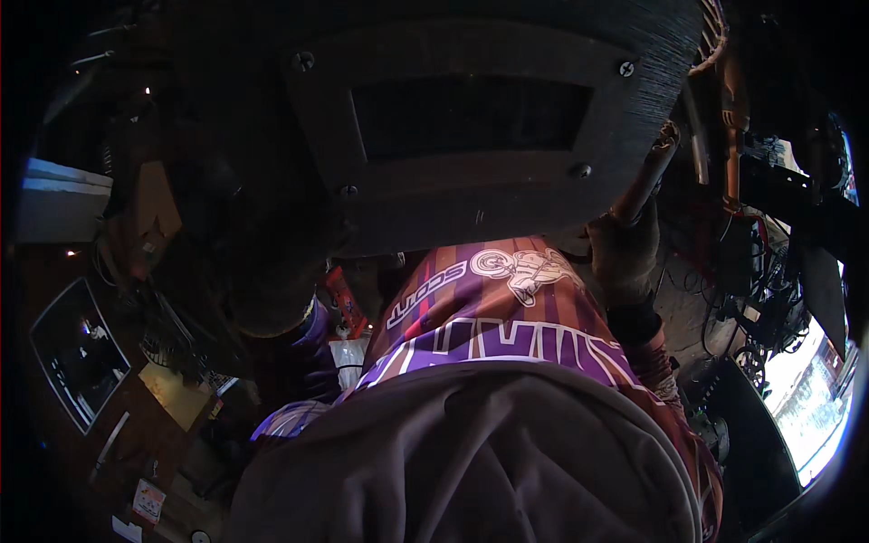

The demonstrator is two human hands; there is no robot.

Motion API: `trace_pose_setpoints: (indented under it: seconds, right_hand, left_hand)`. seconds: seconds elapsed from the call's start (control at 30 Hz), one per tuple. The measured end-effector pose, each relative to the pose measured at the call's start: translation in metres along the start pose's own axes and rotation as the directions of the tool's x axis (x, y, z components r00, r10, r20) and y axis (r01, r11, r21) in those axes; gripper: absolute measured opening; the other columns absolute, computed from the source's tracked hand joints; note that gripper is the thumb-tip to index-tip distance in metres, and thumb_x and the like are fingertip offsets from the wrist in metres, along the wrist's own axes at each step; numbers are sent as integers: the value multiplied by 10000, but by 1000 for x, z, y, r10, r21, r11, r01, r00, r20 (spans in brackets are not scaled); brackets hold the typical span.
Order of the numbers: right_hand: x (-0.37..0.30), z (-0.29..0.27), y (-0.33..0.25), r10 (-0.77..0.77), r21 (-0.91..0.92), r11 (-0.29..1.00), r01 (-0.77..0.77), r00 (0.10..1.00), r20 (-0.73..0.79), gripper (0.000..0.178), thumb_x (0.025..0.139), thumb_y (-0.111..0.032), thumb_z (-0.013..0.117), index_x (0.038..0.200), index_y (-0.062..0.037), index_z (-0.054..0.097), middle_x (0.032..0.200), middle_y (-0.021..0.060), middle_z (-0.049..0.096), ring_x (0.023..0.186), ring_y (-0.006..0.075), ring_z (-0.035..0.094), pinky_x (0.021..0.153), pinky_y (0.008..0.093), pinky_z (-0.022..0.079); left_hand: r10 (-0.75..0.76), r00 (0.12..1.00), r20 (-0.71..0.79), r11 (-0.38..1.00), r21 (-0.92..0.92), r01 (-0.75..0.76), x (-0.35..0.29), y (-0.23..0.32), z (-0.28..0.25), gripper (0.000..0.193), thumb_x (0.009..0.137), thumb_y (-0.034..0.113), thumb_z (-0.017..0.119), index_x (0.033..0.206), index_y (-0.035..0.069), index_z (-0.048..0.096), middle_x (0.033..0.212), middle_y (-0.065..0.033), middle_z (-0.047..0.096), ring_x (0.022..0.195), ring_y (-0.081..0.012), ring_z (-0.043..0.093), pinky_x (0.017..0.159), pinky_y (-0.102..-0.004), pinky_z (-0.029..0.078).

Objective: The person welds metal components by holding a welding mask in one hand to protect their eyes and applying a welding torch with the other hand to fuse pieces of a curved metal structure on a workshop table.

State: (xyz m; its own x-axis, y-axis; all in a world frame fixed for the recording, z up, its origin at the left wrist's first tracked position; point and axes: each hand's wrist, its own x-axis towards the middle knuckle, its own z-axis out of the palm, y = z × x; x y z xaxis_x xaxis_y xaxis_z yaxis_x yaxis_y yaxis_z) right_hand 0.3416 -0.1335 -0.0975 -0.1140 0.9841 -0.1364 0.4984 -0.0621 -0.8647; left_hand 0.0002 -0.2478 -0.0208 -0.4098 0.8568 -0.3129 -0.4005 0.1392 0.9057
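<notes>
A dark welding mask (434,195) with a framed rectangular window (471,116) and corner screws fills the upper middle. Just right of its lower edge is my right hand (626,258) in a thick work glove, its fingers closed on a brown tube-shaped handle (641,185) that slants up and away. The handle's far end passes beside the mask's right edge. My left hand (281,281), in a dark glove, is in deep shadow below the mask's left side. Its fingers are hidden, so I cannot see whether it holds anything.
On the left a brown surface (68,452) bears a dark framed screen or panel (81,353) and a yellowish sheet (176,394). A red object (344,303) lies beyond my left forearm. Cables and dark equipment (751,244) crowd the right, near a bright opening (815,398).
</notes>
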Motion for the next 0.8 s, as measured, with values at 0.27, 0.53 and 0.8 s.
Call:
trace_pose_setpoints:
  seconds: [0.27,0.53,0.8]
  right_hand:
    - [-1,-4,3,33,1,999,-33,998,52,486,752,-130,788,1133,-2,514,895,91,647,786,183,652,688,319,533]
    - [1,-2,-5,45,15,999,-46,998,52,465,761,-129,779,1112,4,504,847,70,638,746,144,630,654,295,525]
    - [1,-4,6,-10,-48,999,14,997,80,420,829,-71,680,1179,13,464,947,71,596,756,126,589,647,272,497]
  left_hand:
    - [24,999,24,1000,19,-25,-4,0,-2,386,771,-34,700,1138,-51,579,895,-159,681,707,-230,682,616,-347,579]
    - [-178,983,31,969,-170,181,4,-10,-21,386,838,37,603,1206,-39,516,1001,-190,651,778,-275,671,688,-371,565]
    - [-43,998,39,995,-84,46,2,-4,-8,322,831,58,617,1133,-30,549,944,-170,654,748,-251,667,660,-356,552]
